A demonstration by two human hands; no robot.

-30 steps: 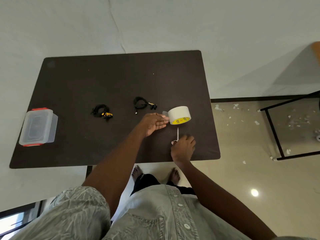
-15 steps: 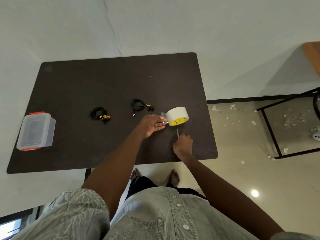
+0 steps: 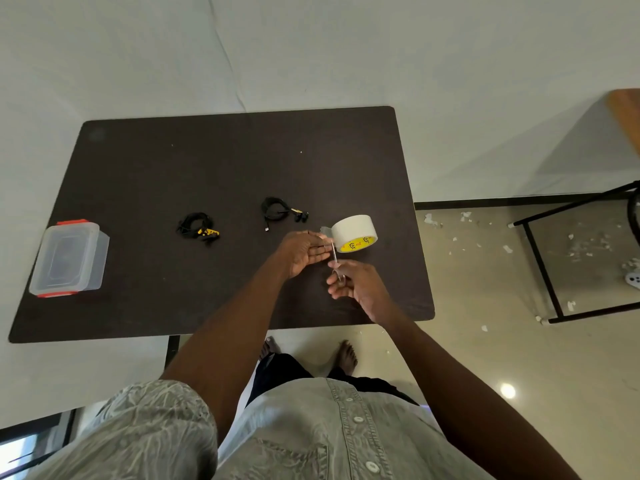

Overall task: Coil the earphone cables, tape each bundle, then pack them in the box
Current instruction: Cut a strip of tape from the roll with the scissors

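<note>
Taping step: left hand [image 3: 304, 252] pinches the tape end off the tape roll [image 3: 355, 233]; right hand [image 3: 356, 284], at its five o'clock, grips scissors [image 3: 335, 259]. Next, presumably a snip.

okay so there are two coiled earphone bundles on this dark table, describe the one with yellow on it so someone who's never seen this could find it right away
Start at the dark table and find the clear lidded box with red clips at its left edge. Moving right, the first black coil is the yellow-marked earphone bundle. The other earphone bundle, nearer the tape roll, shows only a small yellow fleck, while this one has a bright yellow patch at its lower right.
</note>
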